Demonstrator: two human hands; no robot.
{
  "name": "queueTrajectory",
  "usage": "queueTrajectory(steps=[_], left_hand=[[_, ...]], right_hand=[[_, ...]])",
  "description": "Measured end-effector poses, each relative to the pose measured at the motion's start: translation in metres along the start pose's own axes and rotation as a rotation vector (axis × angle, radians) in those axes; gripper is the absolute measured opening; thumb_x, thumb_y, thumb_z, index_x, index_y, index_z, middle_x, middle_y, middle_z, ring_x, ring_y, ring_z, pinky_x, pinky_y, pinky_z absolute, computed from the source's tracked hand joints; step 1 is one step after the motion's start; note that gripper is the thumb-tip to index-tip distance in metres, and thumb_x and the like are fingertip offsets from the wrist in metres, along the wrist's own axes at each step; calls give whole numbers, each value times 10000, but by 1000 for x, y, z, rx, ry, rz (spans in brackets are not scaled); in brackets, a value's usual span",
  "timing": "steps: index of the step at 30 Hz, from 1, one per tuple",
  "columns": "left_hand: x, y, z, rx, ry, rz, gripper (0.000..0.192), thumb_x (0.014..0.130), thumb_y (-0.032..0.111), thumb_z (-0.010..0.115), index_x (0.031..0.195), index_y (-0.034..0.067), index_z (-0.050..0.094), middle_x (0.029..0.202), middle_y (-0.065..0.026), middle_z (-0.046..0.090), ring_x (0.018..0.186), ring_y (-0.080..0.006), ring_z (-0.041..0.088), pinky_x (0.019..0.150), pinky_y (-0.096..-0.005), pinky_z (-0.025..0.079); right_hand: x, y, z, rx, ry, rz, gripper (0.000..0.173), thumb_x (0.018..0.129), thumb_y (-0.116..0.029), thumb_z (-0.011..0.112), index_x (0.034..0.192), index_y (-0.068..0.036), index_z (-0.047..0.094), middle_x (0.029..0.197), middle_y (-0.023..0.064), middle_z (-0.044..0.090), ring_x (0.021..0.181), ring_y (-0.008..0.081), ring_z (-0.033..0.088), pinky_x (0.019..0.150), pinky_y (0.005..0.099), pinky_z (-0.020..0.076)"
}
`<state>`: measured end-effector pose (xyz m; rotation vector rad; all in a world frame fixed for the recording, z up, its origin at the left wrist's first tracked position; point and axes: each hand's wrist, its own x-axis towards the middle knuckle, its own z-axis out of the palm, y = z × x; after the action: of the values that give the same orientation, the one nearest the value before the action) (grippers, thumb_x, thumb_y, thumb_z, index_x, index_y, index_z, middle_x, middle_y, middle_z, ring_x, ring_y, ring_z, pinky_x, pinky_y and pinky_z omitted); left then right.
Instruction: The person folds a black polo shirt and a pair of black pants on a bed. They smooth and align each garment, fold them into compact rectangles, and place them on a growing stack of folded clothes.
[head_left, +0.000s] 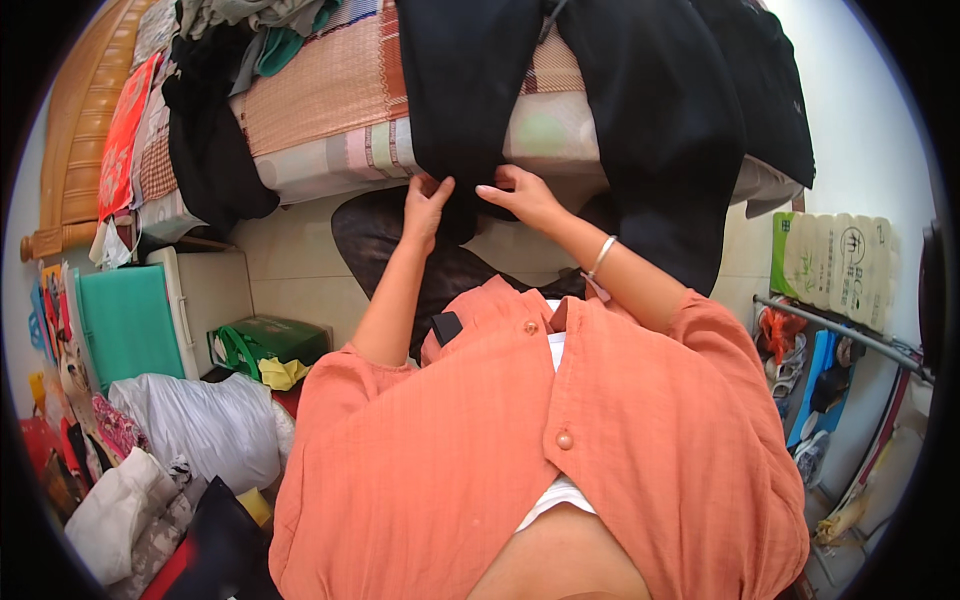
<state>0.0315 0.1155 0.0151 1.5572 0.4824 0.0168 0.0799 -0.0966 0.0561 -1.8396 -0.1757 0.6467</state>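
A pair of black trousers (472, 82) lies over the edge of the bed, both legs hanging towards me. My left hand (427, 210) grips the left edge of one trouser leg near its hem, with the thumb on the front of the cloth. On the opposite edge of that leg is my right hand (525, 196), its fingers curled partly behind the fabric and its thumb in front. The other trouser leg (660, 150) hangs loose to the right. Part of the hem is hidden by my hands and by my dark-clad legs below.
The bed (322, 105) has a patterned mat and a wooden headboard (82, 127). More dark clothing (210, 150) drapes over its left side. To my left are a teal-fronted cabinet (127, 322), a green box (277, 341) and a white plastic bag (202, 427). Packaged paper rolls (832, 262) top a shoe rack (832, 330) at right.
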Motion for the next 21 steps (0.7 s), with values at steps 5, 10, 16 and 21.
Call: queueTrajectory(steps=[5,10,16,21], left_hand=[[-13,7,-2,-145,-19,135,313,993,183,686,1211,-12,575,1146,-71,659,1054,-140,597,946,-296,464],[-48,59,-37,-165,113,276,285,1051,213,616,1213,-1,520,1116,-69,649,962,-87,577,887,-252,477],[-73,71,-22,-192,-49,31,485,1025,315,653,1325,-34,501,1189,-109,672,1042,-141,633,925,-294,512],[-75,68,-28,375,-22,91,657,937,351,754,1405,-14,472,1146,-138,697,1016,-173,654,912,-312,523]], right_hand=[[7,-6,20,538,126,-152,383,955,-307,733,1128,26,652,1110,84,721,957,140,654,856,294,518],[-33,-59,-52,949,224,-228,264,1043,-235,620,1177,-12,662,1132,67,723,988,109,661,920,273,522],[-33,-32,-52,1062,249,-85,289,1043,-249,618,1228,-27,627,1156,68,709,1020,137,664,949,289,512],[-47,-48,-53,996,66,-21,411,1044,-331,603,1343,-51,577,1281,68,668,1136,167,633,1018,326,487]])
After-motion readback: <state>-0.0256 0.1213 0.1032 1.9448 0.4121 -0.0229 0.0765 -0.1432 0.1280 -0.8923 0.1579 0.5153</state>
